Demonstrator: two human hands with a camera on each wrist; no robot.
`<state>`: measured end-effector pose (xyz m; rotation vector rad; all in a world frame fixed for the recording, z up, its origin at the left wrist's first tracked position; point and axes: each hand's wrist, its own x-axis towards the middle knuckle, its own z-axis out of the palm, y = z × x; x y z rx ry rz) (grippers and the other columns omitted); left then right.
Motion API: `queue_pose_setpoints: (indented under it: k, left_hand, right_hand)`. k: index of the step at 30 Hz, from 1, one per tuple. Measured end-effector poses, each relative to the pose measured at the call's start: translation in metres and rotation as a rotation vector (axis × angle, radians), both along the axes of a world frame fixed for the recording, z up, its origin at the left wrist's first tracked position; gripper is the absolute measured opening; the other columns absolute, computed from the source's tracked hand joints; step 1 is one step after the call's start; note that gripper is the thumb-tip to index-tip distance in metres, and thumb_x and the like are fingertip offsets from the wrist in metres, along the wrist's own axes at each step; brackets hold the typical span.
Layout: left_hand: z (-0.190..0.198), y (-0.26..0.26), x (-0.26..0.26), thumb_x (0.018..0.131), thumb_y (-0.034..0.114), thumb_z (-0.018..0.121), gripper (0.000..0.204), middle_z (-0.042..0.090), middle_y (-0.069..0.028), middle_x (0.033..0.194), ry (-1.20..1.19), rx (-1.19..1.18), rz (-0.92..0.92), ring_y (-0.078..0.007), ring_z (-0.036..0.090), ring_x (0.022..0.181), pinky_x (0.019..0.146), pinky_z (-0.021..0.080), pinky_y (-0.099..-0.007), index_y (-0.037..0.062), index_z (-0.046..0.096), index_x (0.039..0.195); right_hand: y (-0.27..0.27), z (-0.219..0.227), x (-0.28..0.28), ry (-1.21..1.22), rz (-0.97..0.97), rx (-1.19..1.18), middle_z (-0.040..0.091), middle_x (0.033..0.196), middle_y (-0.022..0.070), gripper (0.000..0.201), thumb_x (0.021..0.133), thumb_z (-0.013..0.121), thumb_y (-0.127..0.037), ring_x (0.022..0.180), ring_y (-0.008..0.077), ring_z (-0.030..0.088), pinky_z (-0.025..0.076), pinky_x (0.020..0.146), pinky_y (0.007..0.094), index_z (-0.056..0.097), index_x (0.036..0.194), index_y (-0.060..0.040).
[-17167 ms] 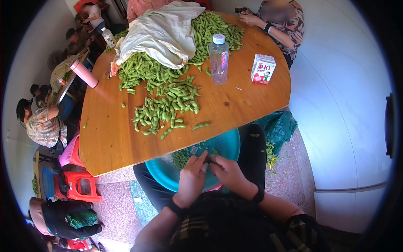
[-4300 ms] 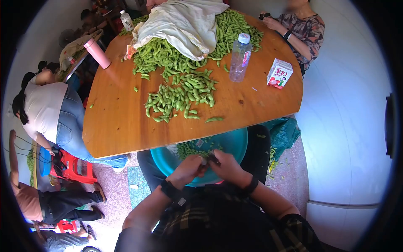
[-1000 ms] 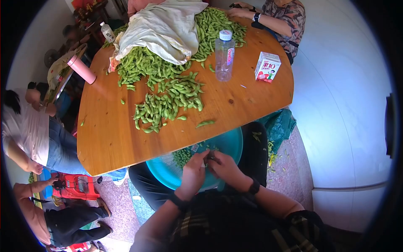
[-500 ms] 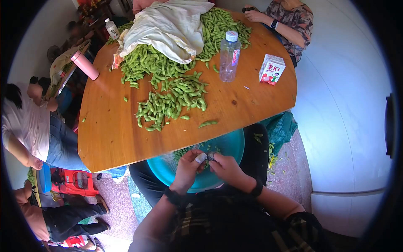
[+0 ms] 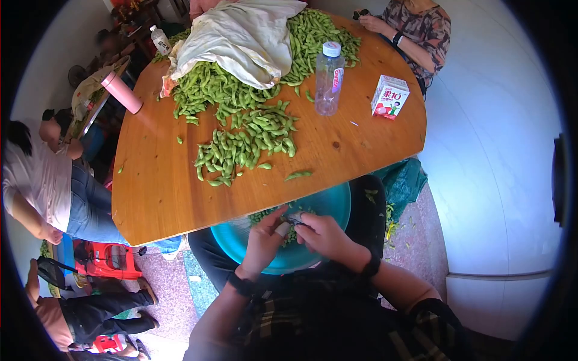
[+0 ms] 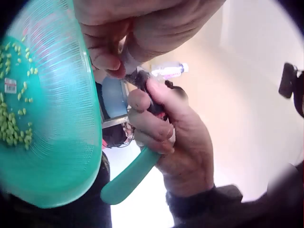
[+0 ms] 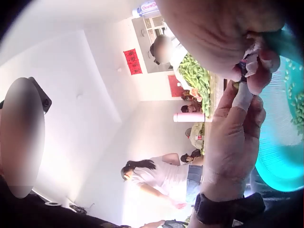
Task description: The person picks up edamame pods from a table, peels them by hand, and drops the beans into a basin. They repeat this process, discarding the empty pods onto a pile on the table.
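Both hands meet over a teal basin [image 5: 226, 248] below the table edge. My left hand [image 5: 260, 248], with a white wrap [image 7: 243, 97] on one digit, pinches near its fingertips; a small green pod [image 7: 236, 85] peeks out there, mostly hidden. My right hand [image 5: 331, 240] curls round a tool whose teal handle [image 6: 130, 178] sticks out below the fist. The tool's dark working end [image 6: 141, 78] lies right at the left fingertips; its kind cannot be told. Shelled green beans [image 6: 12, 130] lie in the basin beside a small white label [image 6: 10, 86].
On the wooden table [image 5: 162, 186] lie a small heap of pods [image 5: 247, 150] and a larger one under a pale cloth [image 5: 241, 45]. A clear bottle [image 5: 329, 81], a drink carton [image 5: 390, 98] and a pink flask [image 5: 122, 93] stand there. A person sits at the back right; others are at left.
Over the last half second my left hand shifts slightly left and one finger straightens. Since the oldest frame, the small heap's front has thinned, and a person in a pale top has come at left.
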<state>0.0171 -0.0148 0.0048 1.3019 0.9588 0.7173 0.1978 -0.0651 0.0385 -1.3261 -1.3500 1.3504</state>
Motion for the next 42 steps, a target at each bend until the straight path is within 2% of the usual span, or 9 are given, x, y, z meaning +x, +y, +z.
queue_pose_setpoints:
  k: [5,7,10,23,29,34,37,39,42]
  left_hand:
    - [0.014,-0.006,0.006,0.089,0.002,0.062,0.042,0.066,-0.015,0.09,0.326,0.293,-0.045,-0.0194,0.064,0.072,0.065,0.052,-0.0307,-0.0029,0.055,0.13]
    - [0.007,-0.009,0.008,0.087,-0.002,0.059,0.042,0.065,-0.0221,0.094,0.346,0.584,-0.022,-0.0333,0.067,0.079,0.071,0.053,-0.0387,-0.0032,0.056,0.129]
    - [0.008,-0.011,0.01,0.086,-0.005,0.056,0.041,0.065,-0.0246,0.098,0.341,0.511,-0.036,-0.0423,0.065,0.088,0.077,0.053,-0.0429,-0.0038,0.056,0.127]
    - [0.005,-0.014,0.015,0.083,-0.008,0.055,0.043,0.065,-0.0247,0.099,0.406,0.725,0.039,-0.0428,0.064,0.089,0.077,0.053,-0.0435,-0.0039,0.056,0.126]
    - [0.003,-0.007,0.001,0.092,-0.004,0.05,0.038,0.066,-0.0155,0.09,0.335,0.393,-0.147,-0.0216,0.066,0.076,0.069,0.053,-0.0331,-0.0011,0.056,0.129]
    - [-0.006,0.002,-0.005,0.099,0.005,0.043,0.036,0.065,-0.0056,0.099,-0.211,-0.264,-0.193,-0.0112,0.058,0.077,0.069,0.048,-0.026,-0.0008,0.044,0.134]
    - [-0.002,0.004,0.001,0.098,0.006,0.045,0.036,0.064,-0.0083,0.101,-0.264,-0.447,-0.125,-0.0115,0.057,0.077,0.068,0.048,-0.0261,-0.0031,0.041,0.132]
    - [-0.005,0.003,0.005,0.098,0.007,0.046,0.034,0.064,-0.0086,0.1,-0.254,-0.433,-0.085,-0.0115,0.057,0.077,0.068,0.048,-0.0256,-0.0037,0.042,0.131]
    - [-0.004,0.0,0.012,0.098,0.007,0.048,0.031,0.064,-0.0089,0.098,-0.194,-0.305,-0.079,-0.0115,0.057,0.075,0.066,0.048,-0.0251,-0.0039,0.044,0.127]
  right_hand:
    - [0.001,-0.004,-0.003,-0.015,0.025,0.033,0.06,0.067,0.0085,0.018,0.097,0.052,-0.012,0.051,0.0137,0.058,0.045,0.048,0.0288,0.052,0.087,0.0023]
    - [0.0,-0.004,-0.004,-0.026,0.033,0.055,0.06,0.068,0.0087,0.017,0.097,0.052,-0.011,0.05,0.0139,0.058,0.046,0.048,0.0287,0.052,0.088,0.0025]
    - [-0.002,-0.004,-0.003,-0.027,0.028,0.061,0.061,0.068,0.0092,0.015,0.097,0.052,-0.011,0.051,0.015,0.059,0.046,0.048,0.029,0.053,0.09,0.0027]
    - [-0.004,-0.022,-0.014,0.017,-0.163,0.194,0.059,0.074,0.0085,0.01,0.094,0.055,-0.007,0.062,0.0125,0.057,0.046,0.056,0.0289,0.055,0.1,0.0005]
    - [-0.005,-0.022,-0.002,0.291,-0.1,-0.257,0.056,0.072,0.003,0.009,0.095,0.055,-0.011,0.056,0.0087,0.051,0.039,0.049,0.0239,0.055,0.099,-0.0039]
    - [0.002,-0.024,0.014,0.398,-0.016,-0.425,0.053,0.072,0.0001,0.008,0.095,0.055,-0.015,0.056,0.0064,0.047,0.035,0.048,0.0209,0.056,0.096,-0.0065]
    - [0.006,-0.037,0.011,0.352,-0.039,-0.379,0.057,0.068,0.0048,0.01,0.095,0.055,-0.013,0.053,0.0095,0.051,0.04,0.047,0.0261,0.054,0.094,-0.0033]
    - [0.003,-0.047,0.003,-0.051,-0.125,0.153,0.06,0.068,0.0143,0.011,0.092,0.056,-0.011,0.054,0.0241,0.058,0.044,0.051,0.034,0.055,0.093,-0.0008]
    - [-0.002,-0.038,0.0,-0.385,-0.189,0.348,0.059,0.074,0.0224,0.011,0.088,0.058,-0.009,0.067,0.0405,0.06,0.047,0.057,0.0409,0.055,0.092,0.0005]
